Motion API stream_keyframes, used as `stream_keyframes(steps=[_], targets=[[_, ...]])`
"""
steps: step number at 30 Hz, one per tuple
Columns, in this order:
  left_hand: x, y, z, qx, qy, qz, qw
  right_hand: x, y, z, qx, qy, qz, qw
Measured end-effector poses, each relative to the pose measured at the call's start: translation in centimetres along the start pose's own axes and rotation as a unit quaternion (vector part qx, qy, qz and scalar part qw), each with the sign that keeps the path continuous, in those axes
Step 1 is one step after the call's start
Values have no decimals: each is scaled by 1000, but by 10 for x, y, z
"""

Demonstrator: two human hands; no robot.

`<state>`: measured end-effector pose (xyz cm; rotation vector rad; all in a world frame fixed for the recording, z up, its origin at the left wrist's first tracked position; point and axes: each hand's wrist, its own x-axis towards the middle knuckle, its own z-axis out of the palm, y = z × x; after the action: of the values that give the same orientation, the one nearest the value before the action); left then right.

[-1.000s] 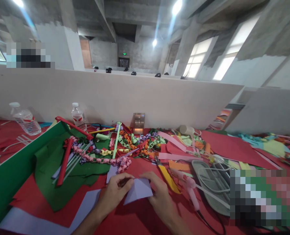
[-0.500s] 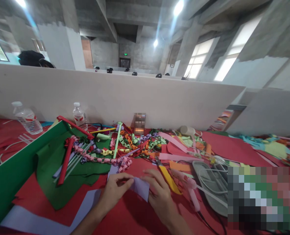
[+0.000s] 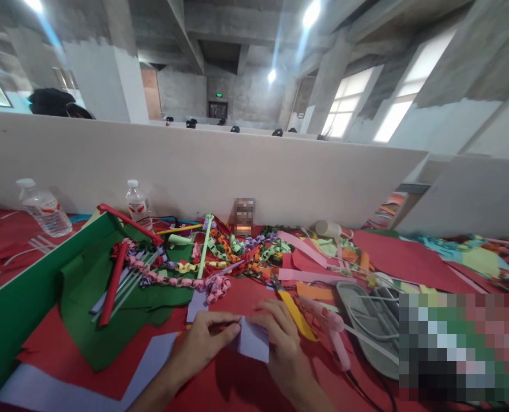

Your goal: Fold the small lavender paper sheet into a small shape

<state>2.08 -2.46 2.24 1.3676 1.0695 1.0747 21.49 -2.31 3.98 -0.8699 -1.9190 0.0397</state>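
Observation:
A small folded piece of purple paper (image 3: 253,342) is held up between my two hands, above the red tabletop. My left hand (image 3: 209,337) pinches its left edge between thumb and fingers. My right hand (image 3: 280,335) closes on its right side, with the fingers bent over the top edge; the right thumb is hidden. Just beyond my hands lie a pink paper chain (image 3: 218,287) and a flat purple strip (image 3: 198,307). A yellow utility knife (image 3: 296,313) and a pink glue gun (image 3: 337,332) rest right of my right hand.
Green sheets (image 3: 87,309) with a red rolled tube (image 3: 114,286) lie left, beside a green board (image 3: 27,309). Water bottles (image 3: 138,205) stand by the white partition (image 3: 194,166). Colourful paper chains (image 3: 237,252) heap at the back. A grey tray (image 3: 366,343) with cables sits right.
The purple paper has moved slightly right and turned, now showing an upright fold at its left edge. My left hand has shifted a little right with it.

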Motion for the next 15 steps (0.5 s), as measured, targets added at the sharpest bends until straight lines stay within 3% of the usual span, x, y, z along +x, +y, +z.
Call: stream_keyframes(steps=[7, 15], targets=[[7, -3, -3, -26, 14, 30, 999, -3, 0, 2, -1, -26, -5, 1000], [11, 2, -8, -82, 49, 21, 995, 2, -11, -3, 55, -157, 57, 984]])
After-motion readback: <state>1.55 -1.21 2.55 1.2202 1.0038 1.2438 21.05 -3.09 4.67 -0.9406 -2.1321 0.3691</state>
